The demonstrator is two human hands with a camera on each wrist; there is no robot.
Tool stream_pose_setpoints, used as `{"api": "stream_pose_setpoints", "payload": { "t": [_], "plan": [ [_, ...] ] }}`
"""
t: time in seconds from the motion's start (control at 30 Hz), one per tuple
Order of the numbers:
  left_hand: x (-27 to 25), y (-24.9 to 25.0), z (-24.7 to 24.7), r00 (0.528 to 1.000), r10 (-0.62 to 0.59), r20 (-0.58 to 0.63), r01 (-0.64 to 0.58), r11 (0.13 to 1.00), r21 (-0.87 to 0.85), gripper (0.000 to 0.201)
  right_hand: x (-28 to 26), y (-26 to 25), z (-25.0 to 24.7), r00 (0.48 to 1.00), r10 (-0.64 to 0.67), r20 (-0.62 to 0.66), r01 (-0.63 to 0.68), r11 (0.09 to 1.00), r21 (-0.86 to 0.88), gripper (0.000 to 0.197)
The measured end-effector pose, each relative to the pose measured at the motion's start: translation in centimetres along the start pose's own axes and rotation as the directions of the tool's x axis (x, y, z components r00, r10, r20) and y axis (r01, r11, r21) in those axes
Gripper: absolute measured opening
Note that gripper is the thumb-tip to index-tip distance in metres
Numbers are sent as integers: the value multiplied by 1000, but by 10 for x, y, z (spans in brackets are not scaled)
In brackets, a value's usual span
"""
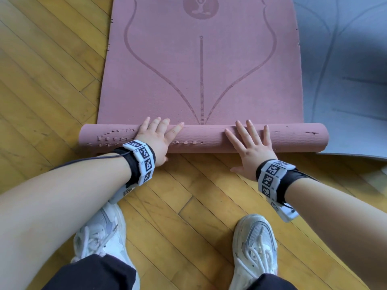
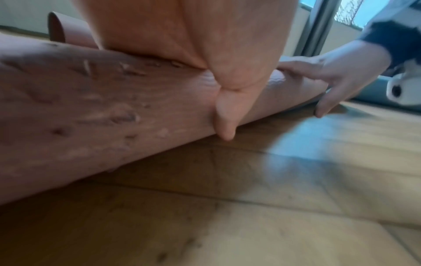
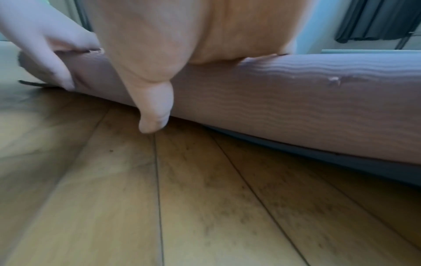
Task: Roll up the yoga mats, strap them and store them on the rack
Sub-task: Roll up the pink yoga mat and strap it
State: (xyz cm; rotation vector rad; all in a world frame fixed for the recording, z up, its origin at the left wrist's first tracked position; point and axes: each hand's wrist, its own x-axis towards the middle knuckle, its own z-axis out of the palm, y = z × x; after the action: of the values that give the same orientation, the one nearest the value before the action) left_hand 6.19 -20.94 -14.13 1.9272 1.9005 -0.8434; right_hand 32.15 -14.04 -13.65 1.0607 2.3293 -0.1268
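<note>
Left hand (image 1: 156,136) lay flat on the rolled end of the pink yoga mat (image 1: 201,80), fingers straight and spread, gripping nothing, thumb down the near side, probably to push the roll forward evenly; right hand (image 1: 249,146) matched it, palm pressing the roll, thumb near the wooden floor (image 1: 188,195), while 1 grey mat (image 1: 343,80) lay flat alongside, its corner under the roll

Two yoga mats: one dusty-pink foam mat (image 1: 201,80), partly rolled, at 12 o'clock, and one flat blue-grey foam mat (image 1: 343,84) at 2 o'clock. Two bare hands: left hand (image 1: 159,139) and right hand (image 1: 251,149). Two black-and-white coded wristbands (image 1: 142,160). Two white lace-up trainers (image 1: 255,245), at 5 and 7 o'clock.
</note>
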Motion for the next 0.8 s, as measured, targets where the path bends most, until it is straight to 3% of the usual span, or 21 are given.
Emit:
{"api": "stream_pose_setpoints", "payload": {
  "t": [0.17,0.37,0.47,0.57,0.8],
  "plan": [
    [1,-3,0,996,-70,-52,68,997,-47,99,21,1,-8,999,38,-15,-38,999,7,109],
    [11,-12,2,993,-82,-82,84,996,23,104,36,7,-13,996,69,-58,-71,997,-43,103],
    [18,-17,-8,996,-47,-81,49,999,21,99,44,12,-21,997,46,-60,-49,998,-48,104],
    [15,-26,-21,998,-4,-70,4,1000,0,91,40,17,-35,996,5,-87,-8,999,-40,90],
    [-15,-31,-52,981,101,-164,-92,994,63,84,-4,33,-61,984,-31,-175,20,998,-66,77]
  ]
}}
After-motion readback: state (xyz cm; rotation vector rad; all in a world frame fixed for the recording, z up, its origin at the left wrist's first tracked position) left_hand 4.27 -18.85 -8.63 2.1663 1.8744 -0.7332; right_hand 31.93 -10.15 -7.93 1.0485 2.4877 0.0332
